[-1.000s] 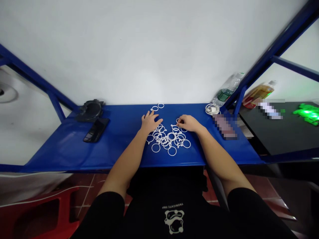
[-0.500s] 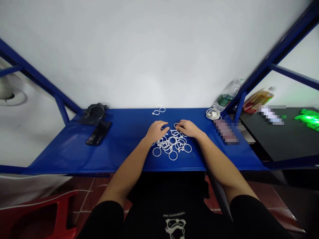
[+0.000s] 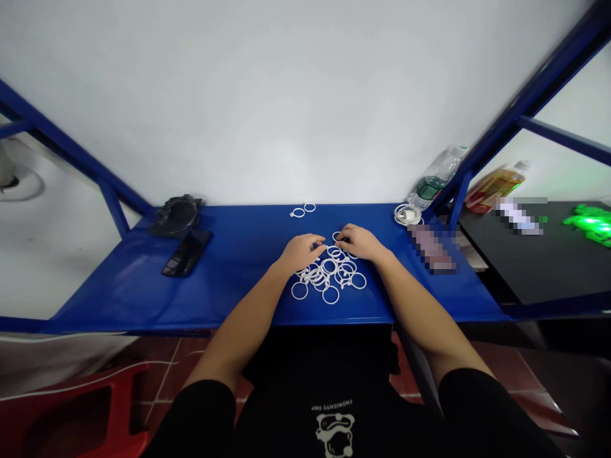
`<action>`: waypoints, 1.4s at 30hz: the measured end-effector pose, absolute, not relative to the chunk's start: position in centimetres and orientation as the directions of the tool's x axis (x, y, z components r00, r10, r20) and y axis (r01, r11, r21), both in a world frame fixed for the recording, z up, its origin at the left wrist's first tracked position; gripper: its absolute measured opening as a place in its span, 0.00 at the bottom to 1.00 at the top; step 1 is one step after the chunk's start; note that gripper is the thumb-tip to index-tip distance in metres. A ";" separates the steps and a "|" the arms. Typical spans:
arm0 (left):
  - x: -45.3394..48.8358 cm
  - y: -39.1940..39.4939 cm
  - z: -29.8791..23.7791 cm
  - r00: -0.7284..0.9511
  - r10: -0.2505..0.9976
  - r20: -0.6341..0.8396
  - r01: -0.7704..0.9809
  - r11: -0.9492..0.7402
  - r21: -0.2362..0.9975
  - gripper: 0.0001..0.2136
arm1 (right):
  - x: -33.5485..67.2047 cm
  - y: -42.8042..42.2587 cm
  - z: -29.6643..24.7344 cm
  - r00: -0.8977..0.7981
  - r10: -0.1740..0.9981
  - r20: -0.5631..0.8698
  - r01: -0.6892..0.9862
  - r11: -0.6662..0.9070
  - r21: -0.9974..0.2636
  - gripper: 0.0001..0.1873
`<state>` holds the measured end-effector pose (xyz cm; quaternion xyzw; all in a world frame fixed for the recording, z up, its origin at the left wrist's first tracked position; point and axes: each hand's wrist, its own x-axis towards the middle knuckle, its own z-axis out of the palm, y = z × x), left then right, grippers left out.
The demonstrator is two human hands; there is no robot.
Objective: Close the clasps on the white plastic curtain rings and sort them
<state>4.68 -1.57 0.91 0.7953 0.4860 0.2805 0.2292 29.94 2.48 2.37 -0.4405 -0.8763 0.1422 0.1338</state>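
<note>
A pile of thin white plastic rings (image 3: 329, 266), each with a small tab like a curtain ring's, lies on the blue tabletop (image 3: 238, 254). My left hand (image 3: 301, 252) rests over the pile's upper left side, its thumb and fingers apart, covering some rings. At the upper right of the pile, my right hand (image 3: 359, 243) has its thumb and fingertips closed on a white ring (image 3: 335, 236), whose far side shows past the fingers. Two more rings (image 3: 298, 213) lie apart near the wall.
On the left are a black phone (image 3: 187, 253) and a dark round object (image 3: 177, 215). A coiled white cable (image 3: 407, 215), a plastic bottle (image 3: 432, 184) and a blurred-out item (image 3: 433, 249) sit on the right. Blue metal posts (image 3: 114, 207) frame both sides.
My left hand has shifted slightly right, its fingers nearer the right hand. The right hand stays at the same ring. The whole view has moved a little.
</note>
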 end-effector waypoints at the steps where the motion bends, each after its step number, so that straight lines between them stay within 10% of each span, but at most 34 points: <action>1: 4.7 -1.6 0.9 0.371 0.902 0.222 0.649 -0.423 0.632 0.13 | 29.9 2.5 2.4 -0.574 0.812 0.106 0.735 0.568 -0.370 0.09; 20: 4.5 -1.5 1.0 0.451 0.822 0.347 0.614 -0.568 0.548 0.11 | 27.6 0.0 3.3 -0.588 0.742 0.323 0.397 0.612 -0.684 0.11; 42: 5.0 -1.5 0.9 0.565 0.779 0.273 0.589 -0.612 0.528 0.14 | 27.3 0.2 2.8 -0.576 0.763 0.292 0.440 0.591 -0.676 0.09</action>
